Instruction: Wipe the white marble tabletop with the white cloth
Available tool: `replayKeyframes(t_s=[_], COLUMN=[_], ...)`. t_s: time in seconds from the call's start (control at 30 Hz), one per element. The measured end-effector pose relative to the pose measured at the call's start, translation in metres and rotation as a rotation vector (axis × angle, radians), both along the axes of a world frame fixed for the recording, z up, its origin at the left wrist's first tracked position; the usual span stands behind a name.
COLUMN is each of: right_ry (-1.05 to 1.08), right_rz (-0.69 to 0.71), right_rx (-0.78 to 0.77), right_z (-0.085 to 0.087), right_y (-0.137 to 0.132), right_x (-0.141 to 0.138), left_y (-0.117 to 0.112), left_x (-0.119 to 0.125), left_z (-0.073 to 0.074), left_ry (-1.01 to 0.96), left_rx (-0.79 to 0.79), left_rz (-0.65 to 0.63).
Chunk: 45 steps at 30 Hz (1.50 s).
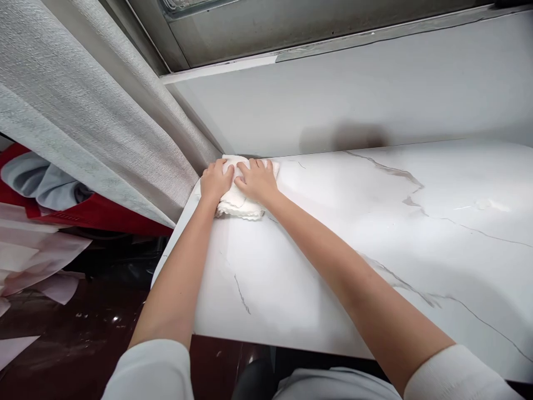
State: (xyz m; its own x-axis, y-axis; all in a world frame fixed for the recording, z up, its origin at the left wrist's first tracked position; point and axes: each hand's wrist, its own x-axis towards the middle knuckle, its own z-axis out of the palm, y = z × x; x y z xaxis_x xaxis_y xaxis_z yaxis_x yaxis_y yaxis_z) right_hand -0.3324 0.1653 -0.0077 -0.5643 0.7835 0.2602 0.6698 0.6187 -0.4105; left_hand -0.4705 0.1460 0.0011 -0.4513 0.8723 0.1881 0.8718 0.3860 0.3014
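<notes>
Cloth: at the far left corner of the table [316, 300], a white cloth [239, 206] is laid in folds, its scalloped edge turned toward the person.
Left hand: the left hand [215, 182] is set palm down over the cloth's left side, fingers curved and thumb apart; whether any cloth is pinched cannot be told.
Right hand: the right hand [259, 182] is laid open across the cloth's right part, its fingers spread.
Reason for the hold: by two hands side by side, the folded cloth is probably kept flat and pressed evenly against the tabletop.
Back edge: beyond the fingertips, reach is limited by a pale upright panel [333, 100], topped by a metal frame [250, 36].
Left side: the corner is crowded by a grey curtain [104, 83], hung close beside the left hand.
Below the curtain: a red container [110, 215] holding grey fabric [50, 180] and some translucent sheets [45, 250] are seen, well apart from the cloth.
</notes>
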Motion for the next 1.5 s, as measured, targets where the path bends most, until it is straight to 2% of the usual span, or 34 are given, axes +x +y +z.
replayKeyframes(t_s=[0.2, 0.47, 0.77, 0.97, 1.17, 1.5], right_ry=[-0.013, -0.012, -0.030, -0.013, -0.009, 0.043], right_rz=[-0.011, -0.032, -0.021, -0.006, 0.011, 0.078], right_rx=[-0.008, 0.039, 0.101, 0.087, 0.101, 0.124], right_z=[0.002, -0.002, -0.005, -0.004, -0.004, -0.006], right_y=[0.011, 0.020, 0.004, -0.018, -0.049, -0.122], right_x=[-0.007, -0.021, -0.040, -0.045, -0.041, -0.024], left_y=[0.013, 0.019, 0.013, -0.007, -0.040, -0.108], left_x=[-0.007, -0.016, -0.047, -0.055, -0.051, -0.064], left_z=[0.001, 0.003, 0.000, 0.000, 0.000, -0.019], left_ry=[-0.018, -0.048, -0.027, -0.030, 0.002, 0.155], left_rx=[0.001, 0.005, -0.061, -0.052, -0.033, 0.086], left_rz=[-0.013, 0.009, -0.026, -0.027, -0.057, -0.288])
